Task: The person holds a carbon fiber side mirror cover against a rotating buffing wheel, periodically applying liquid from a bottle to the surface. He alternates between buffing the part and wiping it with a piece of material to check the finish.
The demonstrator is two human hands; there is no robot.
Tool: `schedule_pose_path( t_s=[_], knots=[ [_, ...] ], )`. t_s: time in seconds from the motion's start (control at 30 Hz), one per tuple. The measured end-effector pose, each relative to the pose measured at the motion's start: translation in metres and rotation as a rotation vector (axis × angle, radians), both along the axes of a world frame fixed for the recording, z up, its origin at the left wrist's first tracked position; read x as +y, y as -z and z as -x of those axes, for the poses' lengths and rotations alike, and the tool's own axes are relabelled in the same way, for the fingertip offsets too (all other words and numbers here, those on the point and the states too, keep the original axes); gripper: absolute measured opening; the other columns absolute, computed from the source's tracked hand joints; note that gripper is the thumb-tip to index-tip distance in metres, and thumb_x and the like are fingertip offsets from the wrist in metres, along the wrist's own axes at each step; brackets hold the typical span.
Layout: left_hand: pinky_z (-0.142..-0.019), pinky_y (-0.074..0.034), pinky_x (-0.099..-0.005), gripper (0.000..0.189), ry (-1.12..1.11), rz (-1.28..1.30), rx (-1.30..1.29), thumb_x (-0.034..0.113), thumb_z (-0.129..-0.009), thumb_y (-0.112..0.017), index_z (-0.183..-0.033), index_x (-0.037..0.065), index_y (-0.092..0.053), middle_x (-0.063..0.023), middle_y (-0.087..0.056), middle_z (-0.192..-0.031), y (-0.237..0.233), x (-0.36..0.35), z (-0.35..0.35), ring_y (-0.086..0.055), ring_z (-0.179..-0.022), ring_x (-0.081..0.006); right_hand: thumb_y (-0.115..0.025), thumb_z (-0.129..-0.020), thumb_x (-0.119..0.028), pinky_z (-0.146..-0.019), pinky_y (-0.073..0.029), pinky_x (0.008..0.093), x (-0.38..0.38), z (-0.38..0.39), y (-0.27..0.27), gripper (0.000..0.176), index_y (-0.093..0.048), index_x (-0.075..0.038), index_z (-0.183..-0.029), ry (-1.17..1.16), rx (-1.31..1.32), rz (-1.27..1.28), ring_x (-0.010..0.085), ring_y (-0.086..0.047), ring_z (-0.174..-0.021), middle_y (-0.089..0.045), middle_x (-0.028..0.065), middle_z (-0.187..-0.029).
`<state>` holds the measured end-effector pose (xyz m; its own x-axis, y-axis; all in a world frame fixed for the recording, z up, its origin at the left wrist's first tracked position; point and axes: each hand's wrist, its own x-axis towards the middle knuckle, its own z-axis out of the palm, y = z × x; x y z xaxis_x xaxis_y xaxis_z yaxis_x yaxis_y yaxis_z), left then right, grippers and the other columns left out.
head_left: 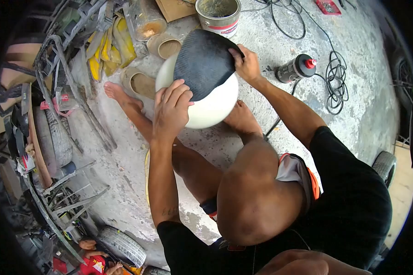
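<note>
A curved black sheet with a fine woven-looking texture (204,62) lies over a smooth, round white dome (215,107) between my feet. The fingers of my left hand (172,107) are closed on the sheet's lower left edge, close against the dome's side. At the upper right edge, my right hand (248,66) pinches the sheet, thumb on top. The sheet covers the upper part of the dome, while its lower and right sides show white.
A bottle with a red cap (298,68) stands at right beside a coiled black cable (337,85). Behind the dome are a paint can (219,20) and brown tape rolls (135,82). Metal frames (85,98) and a tyre (121,245) lie left, near a person in red (95,263).
</note>
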<state>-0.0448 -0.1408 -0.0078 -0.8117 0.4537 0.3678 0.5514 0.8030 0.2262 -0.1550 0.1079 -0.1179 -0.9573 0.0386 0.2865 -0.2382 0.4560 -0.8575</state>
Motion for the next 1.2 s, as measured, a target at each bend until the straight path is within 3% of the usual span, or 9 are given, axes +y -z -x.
schedule_pose_path(
  t_s=[0.17,0.3,0.43,0.53,0.63,0.87,0.93,1.03,1.2],
  knots=[
    [-0.094,-0.043,-0.0432,0.022,0.037,-0.089,-0.029,0.004,-0.077,-0.069,-0.098,0.007,-0.062,-0.0062,-0.064,-0.109,0.010,0.011,0.006,-0.058,-0.119,-0.0253,-0.061,-0.095,-0.019,-0.065,-0.048,0.0457,0.020,-0.006,0.012,0.017,-0.064,-0.002,-0.098,0.018,-0.189,-0.055,0.0471,-0.059,-0.076,-0.061,0.0277,-0.080],
    [-0.096,-0.041,-0.0443,0.018,0.085,-0.134,-0.092,0.010,-0.082,-0.068,-0.098,0.005,-0.062,-0.0069,-0.063,-0.109,0.017,0.019,0.005,-0.057,-0.119,-0.0255,-0.061,-0.096,-0.023,-0.066,-0.047,0.0470,0.039,-0.020,0.018,0.020,-0.064,-0.003,-0.100,0.010,-0.175,-0.064,0.0480,-0.059,-0.077,-0.061,0.0285,-0.082],
    [-0.098,-0.039,-0.0481,0.025,0.139,-0.229,-0.134,0.027,-0.092,-0.060,-0.099,0.003,-0.061,-0.0125,-0.062,-0.109,0.019,0.019,0.000,-0.055,-0.120,-0.0327,-0.061,-0.096,-0.022,-0.067,-0.048,0.0481,0.051,-0.032,0.012,0.020,-0.064,-0.003,-0.100,-0.015,-0.157,-0.108,0.0485,-0.059,-0.079,-0.061,0.0286,-0.083],
    [-0.102,-0.038,-0.0479,0.027,0.131,-0.291,-0.138,0.028,-0.097,-0.052,-0.101,0.002,-0.057,-0.0171,-0.062,-0.115,0.014,0.020,-0.006,-0.055,-0.121,-0.0380,-0.061,-0.095,-0.020,-0.070,-0.048,0.0489,0.052,-0.039,-0.002,0.018,-0.065,-0.004,-0.103,-0.060,-0.206,-0.194,0.0482,-0.059,-0.083,-0.061,0.0285,-0.086],
    [-0.097,-0.038,-0.0475,0.029,0.062,-0.380,-0.104,0.032,-0.096,-0.055,-0.097,0.002,-0.058,-0.0154,-0.063,-0.108,0.020,0.022,-0.010,-0.056,-0.118,-0.0355,-0.060,-0.094,-0.016,-0.074,-0.049,0.0491,0.053,-0.044,-0.023,0.020,-0.067,-0.005,-0.109,-0.124,-0.315,-0.270,0.0467,-0.061,-0.088,-0.062,0.0286,-0.088],
    [-0.096,-0.039,-0.0472,0.020,-0.063,-0.501,-0.120,0.022,-0.095,-0.056,-0.094,0.003,-0.057,-0.0155,-0.064,-0.102,0.030,0.032,-0.009,-0.060,-0.110,-0.0356,-0.061,-0.093,-0.018,-0.079,-0.050,0.0516,0.065,-0.039,-0.040,0.021,-0.068,0.000,-0.102,-0.232,-0.355,-0.426,0.0476,-0.062,-0.088,-0.065,0.0286,-0.087],
    [-0.096,-0.042,-0.0459,0.023,-0.101,-0.535,-0.140,0.021,-0.100,-0.048,-0.098,0.000,-0.057,-0.0173,-0.064,-0.101,0.031,0.033,-0.006,-0.060,-0.109,-0.0369,-0.061,-0.093,-0.019,-0.080,-0.050,0.0517,0.067,-0.036,-0.039,0.023,-0.067,0.001,-0.100,-0.234,-0.352,-0.471,0.0475,-0.063,-0.089,-0.065,0.0292,-0.087],
    [-0.094,-0.044,-0.0456,0.024,-0.115,-0.580,-0.182,0.020,-0.100,-0.048,-0.098,-0.002,-0.057,-0.0176,-0.064,-0.099,0.030,0.032,-0.004,-0.061,-0.107,-0.0369,-0.061,-0.093,-0.021,-0.083,-0.050,0.0517,0.069,-0.029,-0.042,0.026,-0.067,0.004,-0.097,-0.238,-0.414,-0.531,0.0471,-0.063,-0.092,-0.065,0.0304,-0.089],
    [-0.095,-0.040,-0.0469,0.016,-0.123,-0.641,-0.195,0.018,-0.096,-0.054,-0.095,0.002,-0.057,-0.0156,-0.065,-0.099,0.037,0.035,-0.001,-0.062,-0.107,-0.0356,-0.060,-0.094,-0.022,-0.084,-0.049,0.0518,0.071,-0.024,-0.046,0.027,-0.067,0.004,-0.096,-0.256,-0.462,-0.505,0.0470,-0.062,-0.094,-0.065,0.0307,-0.090]
  ],
)
